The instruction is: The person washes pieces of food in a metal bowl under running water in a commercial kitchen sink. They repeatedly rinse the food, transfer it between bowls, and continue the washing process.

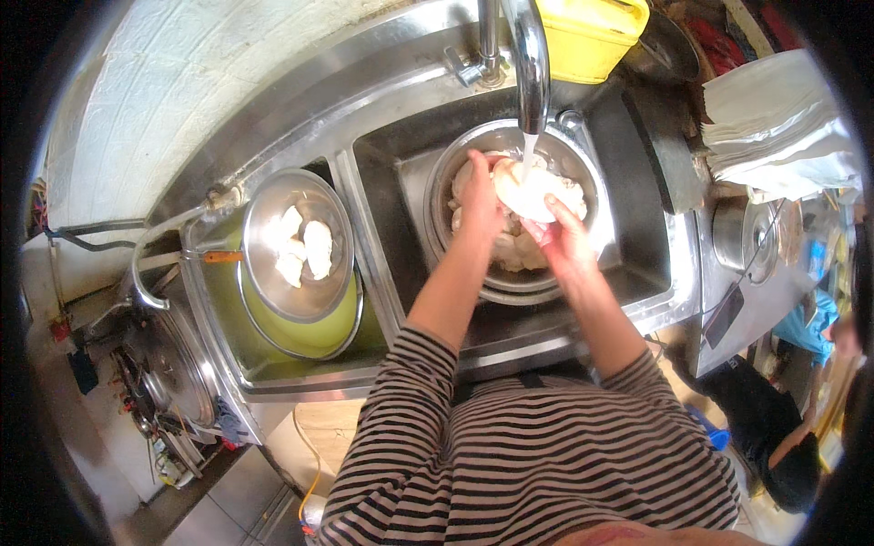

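Both my hands hold one pale piece of raw meat, likely chicken (526, 188), under the stream from a chrome faucet (532, 75). My left hand (483, 194) supports it on the left side, and my right hand (561, 235) grips it from the lower right with the thumb on top. Beneath them, a round metal bowl (444, 232) with more pale pieces stands in the right sink basin. In the left basin, a second metal bowl (263, 293) carries several pale pieces and sits over a larger vessel of yellow-green liquid (317, 334).
A yellow plastic container (587, 37) stands behind the faucet. Right of the sink are a stack of white sheets or bags (771, 123), a metal pot (734, 235) and a phone-like dark object (725, 317). Other people are at the far right. A large round lid (184, 368) lies left.
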Motion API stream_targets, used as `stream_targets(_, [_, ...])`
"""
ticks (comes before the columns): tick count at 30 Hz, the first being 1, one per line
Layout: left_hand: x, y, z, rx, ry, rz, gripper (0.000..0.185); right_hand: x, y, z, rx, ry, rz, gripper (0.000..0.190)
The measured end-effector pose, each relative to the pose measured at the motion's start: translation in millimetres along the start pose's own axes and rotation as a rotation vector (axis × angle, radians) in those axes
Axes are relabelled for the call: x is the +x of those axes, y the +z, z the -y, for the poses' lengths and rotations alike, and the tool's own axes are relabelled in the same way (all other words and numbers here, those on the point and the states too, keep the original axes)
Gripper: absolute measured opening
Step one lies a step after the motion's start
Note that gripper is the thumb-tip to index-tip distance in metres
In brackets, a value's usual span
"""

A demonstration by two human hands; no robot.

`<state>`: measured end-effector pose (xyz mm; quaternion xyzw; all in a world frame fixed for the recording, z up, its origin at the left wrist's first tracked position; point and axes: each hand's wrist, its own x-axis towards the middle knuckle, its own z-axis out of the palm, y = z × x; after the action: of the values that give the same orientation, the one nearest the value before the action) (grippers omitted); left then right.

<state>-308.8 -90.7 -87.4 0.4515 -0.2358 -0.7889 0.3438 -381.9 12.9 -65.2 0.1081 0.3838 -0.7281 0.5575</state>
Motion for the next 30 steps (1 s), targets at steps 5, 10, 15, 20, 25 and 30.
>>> stream_targets(5, [-3, 4, 8, 0.513, 0.287, -0.117, 0.032, 2, -2, -5, -0.156, -0.191, 0.063, 0.034])
stream_targets(10, [9, -1, -4, 0.072, -0.048, -0.017, 0.029, 0, -8, -9, -0.291, -0.308, 0.078, 0.037])
stream_targets(15, [0, 0, 12, 0.013, -0.021, 0.122, 0.033, 4, -9, -4, -1.137, -0.852, 0.354, 0.046])
stream_targets(20, [4, -19, 12, -0.420, -0.077, 0.320, 0.039, -2, -4, -6, -0.725, -0.497, 0.299, 0.063])
stream_targets(25, [-9, -26, 17, 0.128, 0.145, 0.260, 0.041, 5, 1, 4, -0.161, 0.096, 0.340, 0.049])
stream_targets(30, [-20, -17, 18, 0.533, 0.585, 0.276, 0.059, 11, 9, 0, -0.057, 0.044, 0.040, 0.030])
